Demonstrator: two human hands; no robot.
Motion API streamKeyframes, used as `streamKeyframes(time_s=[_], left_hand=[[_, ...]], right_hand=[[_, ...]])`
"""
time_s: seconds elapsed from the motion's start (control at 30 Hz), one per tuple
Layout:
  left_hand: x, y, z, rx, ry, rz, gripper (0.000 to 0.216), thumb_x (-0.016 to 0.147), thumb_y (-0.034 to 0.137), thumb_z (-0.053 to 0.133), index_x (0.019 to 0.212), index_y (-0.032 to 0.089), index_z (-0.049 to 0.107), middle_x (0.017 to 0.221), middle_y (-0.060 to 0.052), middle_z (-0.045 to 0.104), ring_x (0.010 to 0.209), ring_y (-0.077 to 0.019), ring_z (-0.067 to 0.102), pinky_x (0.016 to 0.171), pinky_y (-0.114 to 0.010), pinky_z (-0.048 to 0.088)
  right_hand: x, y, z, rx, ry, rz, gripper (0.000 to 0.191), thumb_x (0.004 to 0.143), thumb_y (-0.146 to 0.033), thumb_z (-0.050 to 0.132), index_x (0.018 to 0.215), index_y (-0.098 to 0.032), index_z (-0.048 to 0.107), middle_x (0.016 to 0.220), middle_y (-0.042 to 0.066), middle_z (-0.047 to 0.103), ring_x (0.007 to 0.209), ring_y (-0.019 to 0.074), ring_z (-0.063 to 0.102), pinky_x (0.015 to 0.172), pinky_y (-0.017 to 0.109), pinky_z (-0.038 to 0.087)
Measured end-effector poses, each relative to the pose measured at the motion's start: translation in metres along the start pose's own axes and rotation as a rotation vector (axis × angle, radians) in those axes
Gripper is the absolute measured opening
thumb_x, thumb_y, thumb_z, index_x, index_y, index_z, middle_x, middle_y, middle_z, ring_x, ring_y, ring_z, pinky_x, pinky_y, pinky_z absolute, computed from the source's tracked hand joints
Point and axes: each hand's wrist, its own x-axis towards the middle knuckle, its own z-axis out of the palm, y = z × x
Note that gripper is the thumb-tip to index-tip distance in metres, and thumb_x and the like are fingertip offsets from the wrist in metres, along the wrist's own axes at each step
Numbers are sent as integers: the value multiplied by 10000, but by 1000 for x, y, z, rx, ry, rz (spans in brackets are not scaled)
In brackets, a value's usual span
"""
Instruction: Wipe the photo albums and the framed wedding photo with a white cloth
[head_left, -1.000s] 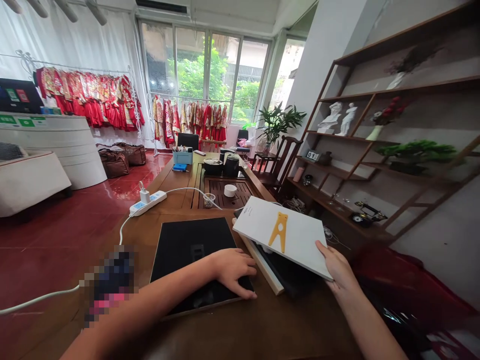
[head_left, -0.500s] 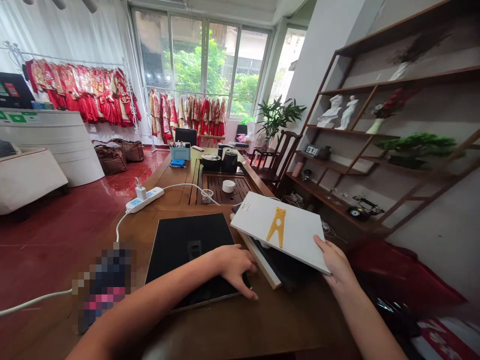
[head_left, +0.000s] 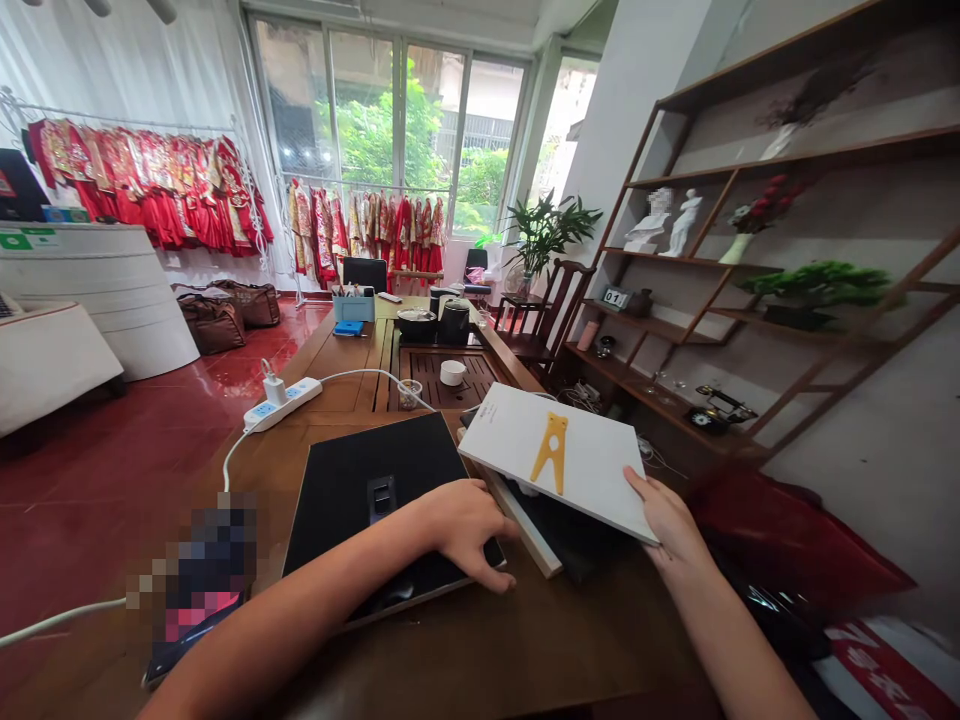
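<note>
The right hand (head_left: 675,522) pinches the white book (head_left: 589,450); it looks stiff, light, best held by its edges. The left hand (head_left: 474,532), fingers apart, is over the black board (head_left: 356,482), maybe touching.

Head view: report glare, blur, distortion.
The head view shows windows partly washed out and glare on the glossy floor; in the head view's upper right, the shelving slants, dim and soft; at the head view's lower left, coarse blocks mask an item; near the head view's middle, the white item shows its yellow shape clearly.
</note>
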Motion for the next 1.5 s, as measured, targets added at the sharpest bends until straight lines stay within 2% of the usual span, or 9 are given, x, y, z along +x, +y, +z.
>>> streamKeyframes(time_s=[0.1,0.23,0.47,0.73,1.13,1.37,1.5], left_hand=[[-1,2,-8,38,17,-4,340,727,542,596,643,214,628,613,-20,666,669,-205,641,636,-326,406],[-4,5,-29,46,49,20,303,728,463,604,563,209,598,599,-17,658,667,-193,631,625,-328,387],[-22,12,-72,1,129,28,290,726,366,619,538,203,471,582,12,598,645,-155,568,678,-312,381],[-44,22,-114,8,182,-63,285,739,333,534,571,207,341,596,10,524,639,-155,507,695,-320,375],[-60,36,-137,47,374,-103,221,752,324,422,606,215,297,602,14,436,610,-152,431,674,-331,368],[-75,43,-140,86,612,-121,174,721,313,417,599,224,330,564,15,378,566,-158,367,630,-352,360],[-85,49,-138,80,762,-113,125,711,294,429,613,219,414,557,-1,437,549,-161,394,614,-368,362]], right_hand=[[-1,-1,1,7,-6,7,75,830,-81,592,790,-124,639,611,43,700,480,144,655,447,169,540],[-3,-2,0,11,-2,8,84,811,-72,601,756,-122,640,593,47,694,467,149,649,414,167,521],[-4,0,-1,17,9,-9,58,791,-81,633,760,-131,636,573,28,685,432,137,626,387,164,510],[-3,0,0,34,-10,-17,60,803,-92,617,823,-143,641,608,29,703,470,152,654,421,181,540],[-5,-1,0,31,-12,-12,54,789,-91,645,805,-142,646,612,21,696,466,146,642,445,195,550],[-9,-3,1,20,7,-32,62,774,-97,663,782,-146,626,604,11,686,462,138,635,457,191,558],[-15,-8,0,14,20,-56,89,767,-123,677,818,-156,611,630,1,691,454,132,630,443,184,552]])
